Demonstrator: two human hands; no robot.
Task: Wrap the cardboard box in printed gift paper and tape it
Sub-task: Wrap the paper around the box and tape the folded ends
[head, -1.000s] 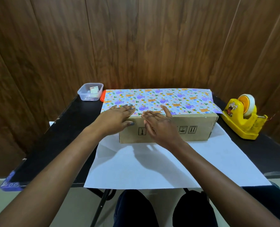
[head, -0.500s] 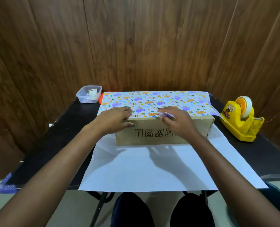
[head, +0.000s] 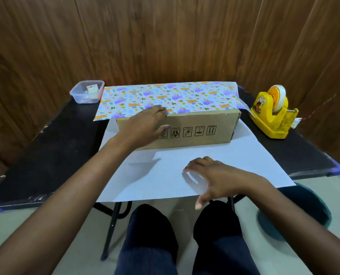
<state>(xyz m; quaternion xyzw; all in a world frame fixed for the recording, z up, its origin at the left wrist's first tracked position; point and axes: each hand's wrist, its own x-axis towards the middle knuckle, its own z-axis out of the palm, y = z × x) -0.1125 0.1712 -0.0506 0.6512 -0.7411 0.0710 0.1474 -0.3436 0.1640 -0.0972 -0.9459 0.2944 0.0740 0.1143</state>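
Two hands in view, neither gripping anything. Left hand point(head: 145, 128) lies on the near top edge of the cardboard box point(head: 195, 130), fingers straight, pressing down the printed gift paper point(head: 165, 96) folded over the top; thumb against the front face. Right hand point(head: 215, 175) is low over the paper's white underside near its front edge, fingers relaxed and spread; contact unclear. Box sits on the paper, mid black table point(head: 56, 145). Yellow tape dispenser point(head: 272, 116) right of the box, clear plastic tub point(head: 86, 92) far left.

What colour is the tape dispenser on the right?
Yellow tape dispenser, with an orange-cored tape roll; seen in the head view.
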